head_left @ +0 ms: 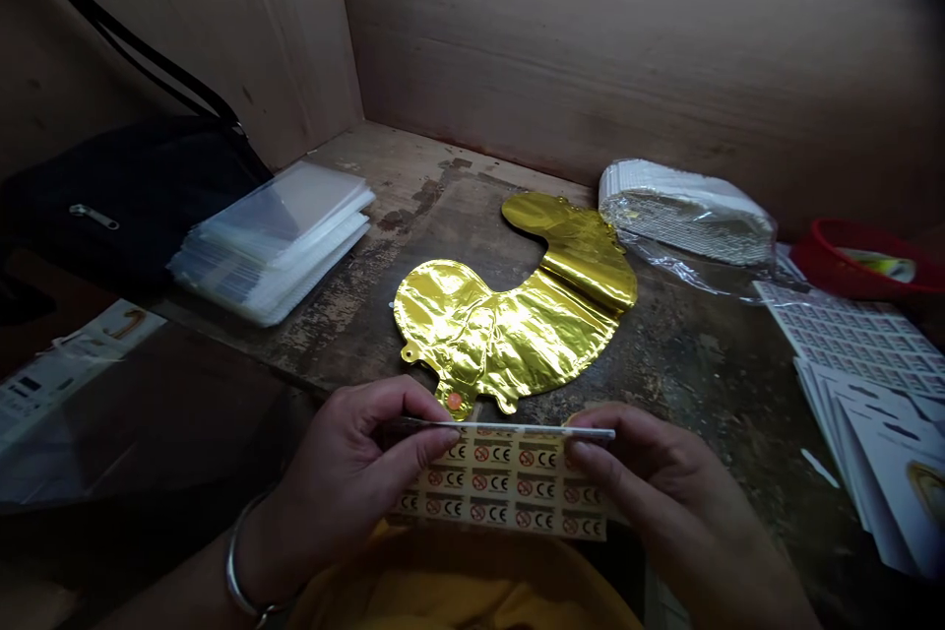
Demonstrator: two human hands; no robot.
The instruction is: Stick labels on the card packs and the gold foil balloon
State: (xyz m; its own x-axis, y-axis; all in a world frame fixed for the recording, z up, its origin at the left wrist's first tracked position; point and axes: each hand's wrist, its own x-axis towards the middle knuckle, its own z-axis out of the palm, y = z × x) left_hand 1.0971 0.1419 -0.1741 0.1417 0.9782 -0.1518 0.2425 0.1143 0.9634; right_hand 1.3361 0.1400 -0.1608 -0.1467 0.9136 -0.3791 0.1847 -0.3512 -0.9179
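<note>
**Over a scarred wooden workbench [709,364], two hands pinch a sheet of CE labels**

Both hands hold the label sheet [502,487] level at chest height, just above a yellow garment [458,586]. The left hand [336,482], with a metal bangle [247,561] on its wrist, and the right hand [664,482] are closed on opposite ends of the sheet's white top edge, fingers curled over it. Rows of small CE and warning-symbol labels fill the sheet.

Just beyond it lies a crumpled gold foil balloon [509,325], flat on the bench, one end folded over. A round orange sticker [454,401] sits on its tab beside the left hand.

Farther left, clear plastic sleeves [273,241] are stacked near a black bag [125,197]. To the right are a plastic-wrapped bundle [686,217], a red bowl [863,261] and stacked printed cards [871,472].
</note>
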